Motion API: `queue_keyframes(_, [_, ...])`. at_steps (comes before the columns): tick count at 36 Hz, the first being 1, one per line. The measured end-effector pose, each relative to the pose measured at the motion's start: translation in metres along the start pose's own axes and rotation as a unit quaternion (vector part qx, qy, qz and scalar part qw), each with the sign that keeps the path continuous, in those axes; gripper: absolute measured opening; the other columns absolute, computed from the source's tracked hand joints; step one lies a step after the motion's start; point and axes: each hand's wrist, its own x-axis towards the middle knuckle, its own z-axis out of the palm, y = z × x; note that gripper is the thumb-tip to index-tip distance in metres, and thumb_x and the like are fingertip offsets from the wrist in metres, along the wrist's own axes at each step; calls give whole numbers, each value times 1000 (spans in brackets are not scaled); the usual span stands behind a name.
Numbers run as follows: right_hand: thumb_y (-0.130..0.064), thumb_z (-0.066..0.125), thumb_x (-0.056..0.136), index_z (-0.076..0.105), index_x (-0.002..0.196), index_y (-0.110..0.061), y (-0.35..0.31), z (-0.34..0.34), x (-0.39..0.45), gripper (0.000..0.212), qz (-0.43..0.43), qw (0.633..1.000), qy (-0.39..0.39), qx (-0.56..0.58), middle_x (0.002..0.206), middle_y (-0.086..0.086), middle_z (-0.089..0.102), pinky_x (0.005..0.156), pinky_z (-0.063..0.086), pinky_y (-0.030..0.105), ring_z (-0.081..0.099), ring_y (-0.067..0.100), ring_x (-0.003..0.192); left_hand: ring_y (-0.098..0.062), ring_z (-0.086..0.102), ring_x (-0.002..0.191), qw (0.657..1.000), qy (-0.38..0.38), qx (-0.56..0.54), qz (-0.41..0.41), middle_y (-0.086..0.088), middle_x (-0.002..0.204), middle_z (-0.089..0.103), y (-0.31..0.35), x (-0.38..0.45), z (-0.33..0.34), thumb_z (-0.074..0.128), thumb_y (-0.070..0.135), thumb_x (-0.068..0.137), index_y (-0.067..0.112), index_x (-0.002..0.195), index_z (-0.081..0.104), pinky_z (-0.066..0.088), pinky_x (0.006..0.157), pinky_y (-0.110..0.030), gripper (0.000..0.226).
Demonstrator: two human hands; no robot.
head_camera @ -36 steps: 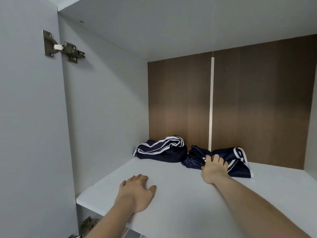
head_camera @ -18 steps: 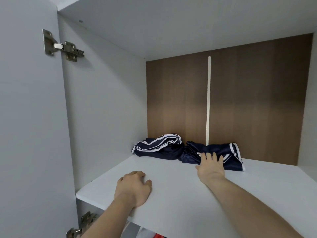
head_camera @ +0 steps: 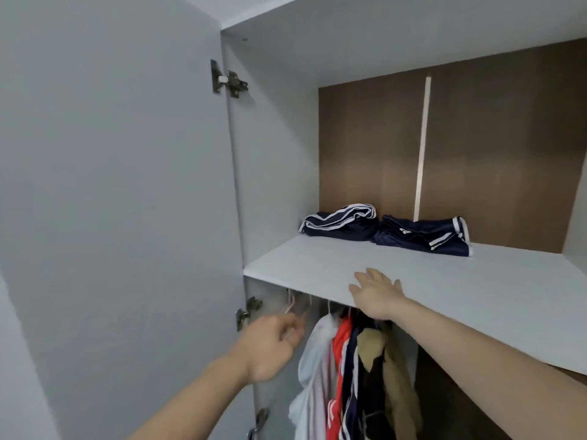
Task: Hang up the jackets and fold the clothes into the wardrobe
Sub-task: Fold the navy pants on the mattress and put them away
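Note:
Two folded navy garments with white stripes lie at the back of the white wardrobe shelf [head_camera: 317, 265]: the left folded garment [head_camera: 341, 220] and the right folded garment [head_camera: 425, 235], touching each other. My right hand [head_camera: 374, 293] hovers at the shelf's front edge with fingers spread, holding nothing. My left hand [head_camera: 270, 344] is below the shelf, left of the hanging clothes, fingers loosely curled and empty. Under the shelf hang several jackets: a white jacket [head_camera: 314, 376], a red and navy jacket [head_camera: 341, 360] and a tan jacket [head_camera: 390, 376].
The grey wardrobe door [head_camera: 111, 217] stands open on the left, with hinges [head_camera: 228, 81] along its inner edge. A brown back panel [head_camera: 476, 154] closes the upper compartment. Empty hangers [head_camera: 71, 304] hang left of the jackets.
Both hands have pulled back from the shelf; the right hand left the right folded garment and the left hand dropped below the shelf. The view backed away, revealing the hanging jackets.

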Motion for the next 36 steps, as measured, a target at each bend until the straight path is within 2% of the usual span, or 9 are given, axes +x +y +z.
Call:
queue_keyframes(4, [-28,45,101,27,157,-27,-74,42,-79,58,-119,991,-15,64,168,4,8,123,5,37,7,26,154,-8,49,130,999,27,-2,-46,14,139,52,-50,-116,-1,51,35,100,32,136,57,34,107,-19,37])
queue_keyframes(9, [-22,55,100,44,144,-33,-178,113,-204,46,-318,927,-109,168,156,-12,22,112,16,14,25,9,147,0,47,128,985,80,29,-151,27,140,43,-108,-281,-22,53,40,97,37,137,51,32,104,-13,41])
queue_keyframes(16, [-24,49,103,40,136,-50,-298,181,-364,43,-460,828,-210,243,148,-34,20,103,19,2,27,-13,135,6,58,107,934,153,27,-322,34,132,45,-135,-519,-43,56,37,90,40,130,56,44,98,-15,41])
queue_keyframes(20, [-17,45,103,46,128,-55,-353,211,-439,46,-517,772,-270,252,146,-41,24,112,23,14,26,-25,129,11,52,113,895,202,43,-396,37,129,44,-122,-642,-51,58,36,88,41,128,56,35,99,-7,40])
queue_keyframes(25, [-12,47,102,49,127,-49,-414,228,-532,45,-596,694,-332,230,141,-39,29,98,25,-4,32,-28,121,10,50,119,820,278,46,-497,31,130,47,-93,-775,-55,58,42,85,39,127,58,42,106,-22,42])
queue_keyframes(28, [-17,52,101,48,131,-48,-449,232,-586,44,-650,640,-357,202,143,-35,31,105,27,3,42,-8,129,22,44,108,769,314,63,-553,25,131,48,-62,-835,-55,65,31,90,34,128,59,31,97,-2,39])
queue_keyframes(30, [-20,54,100,47,135,-44,-470,235,-621,43,-692,596,-360,192,145,-31,32,104,20,0,33,-17,131,27,40,109,729,344,66,-588,28,133,46,-40,-869,-53,65,28,92,35,128,58,26,91,5,38])
queue_keyframes(33, [-25,58,99,47,135,-43,-496,244,-671,42,-740,526,-379,178,146,-29,31,108,17,2,22,-30,127,27,39,114,666,378,68,-640,38,132,40,-4,-915,-39,64,30,93,45,125,53,29,90,3,37])
queue_keyframes(36, [-27,63,96,48,136,-40,-515,258,-724,45,-768,465,-409,165,147,-24,32,117,27,21,28,-19,132,17,44,117,600,394,77,-692,38,132,38,39,-958,-15,64,35,92,43,127,54,35,99,-9,38])
